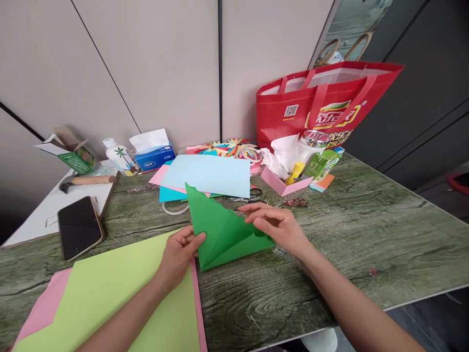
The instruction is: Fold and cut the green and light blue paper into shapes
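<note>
A folded sheet of green paper (220, 230) with a crease stands partly raised above the table. My left hand (183, 249) pinches its left edge between thumb and fingers. At the paper's upper right edge is my right hand (278, 227), its thumb and fingers apart and slightly bent; whether it touches the paper is hard to tell. Under my left forearm lie large sheets of yellow-green paper (135, 283) and pink paper (47, 303). Just beyond the green paper are black-handled scissors (254, 194), a light blue sheet (216, 173) and a white ring-shaped item (172, 210).
A phone (79, 227) and a hammer (88, 181) lie at left. Behind stand a white bottle (120, 156), a blue tissue pack (154, 157) and a red bag (282, 112). A pink box (284, 186) holds a yellow glue stick (295, 172). The table's front edge (403, 304) is at right.
</note>
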`<state>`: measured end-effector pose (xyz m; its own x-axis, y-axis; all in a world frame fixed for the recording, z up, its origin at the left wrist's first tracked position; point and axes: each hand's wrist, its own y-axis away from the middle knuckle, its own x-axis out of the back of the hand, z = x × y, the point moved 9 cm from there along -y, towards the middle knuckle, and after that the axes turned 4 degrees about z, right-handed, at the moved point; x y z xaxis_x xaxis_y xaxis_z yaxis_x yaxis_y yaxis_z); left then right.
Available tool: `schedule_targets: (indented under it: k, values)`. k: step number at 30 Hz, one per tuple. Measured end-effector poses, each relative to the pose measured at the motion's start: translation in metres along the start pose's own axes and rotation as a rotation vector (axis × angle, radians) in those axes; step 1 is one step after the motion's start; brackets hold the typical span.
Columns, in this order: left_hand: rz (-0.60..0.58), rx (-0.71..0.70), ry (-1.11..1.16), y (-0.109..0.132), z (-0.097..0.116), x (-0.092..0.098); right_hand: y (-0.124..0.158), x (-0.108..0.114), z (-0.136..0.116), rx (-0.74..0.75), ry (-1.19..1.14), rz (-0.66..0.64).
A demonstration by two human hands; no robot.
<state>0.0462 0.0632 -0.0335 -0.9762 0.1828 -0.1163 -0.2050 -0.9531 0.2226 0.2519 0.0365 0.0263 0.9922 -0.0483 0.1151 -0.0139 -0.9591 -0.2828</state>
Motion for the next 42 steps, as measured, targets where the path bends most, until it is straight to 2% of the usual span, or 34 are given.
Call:
schedule_targets:
  k: [3, 6, 11, 15, 20, 27, 32, 36, 40, 42]
  values:
    - [0.064, -0.026, 0.062, -0.002, 0.002, 0.007, 0.001, -0.003, -0.01, 0.113, 0.1, -0.056]
    - [0.107, -0.052, 0.157, -0.003, 0.005, 0.012, 0.003, -0.005, -0.012, 0.133, 0.207, -0.089]
    - [0.137, -0.064, 0.246, -0.007, 0.005, 0.018, 0.006, -0.002, 0.014, -0.055, 0.399, -0.092]
    - [0.165, -0.082, 0.323, -0.01, 0.007, 0.022, 0.007, 0.003, 0.039, -0.235, 0.207, -0.025]
    - [0.185, -0.073, 0.394, -0.011, 0.006, 0.024, 0.009, -0.008, 0.052, -0.376, -0.072, -0.075]
    - [0.26, -0.054, 0.425, -0.009, 0.005, 0.032, 0.008, -0.011, 0.03, -0.259, -0.095, -0.144]
    - [0.27, -0.019, 0.427, -0.007, 0.003, 0.031, 0.012, -0.016, 0.021, -0.247, -0.071, -0.238]
    - [0.269, -0.035, 0.441, -0.007, 0.006, 0.031, 0.011, -0.014, 0.016, -0.213, -0.037, -0.23]
    - [0.172, 0.02, 0.401, -0.01, 0.003, 0.023, 0.008, -0.012, 0.019, -0.157, 0.1, -0.216]
    - [0.105, 0.07, 0.359, -0.01, -0.001, 0.017, 0.002, -0.002, 0.022, -0.084, 0.197, -0.112]
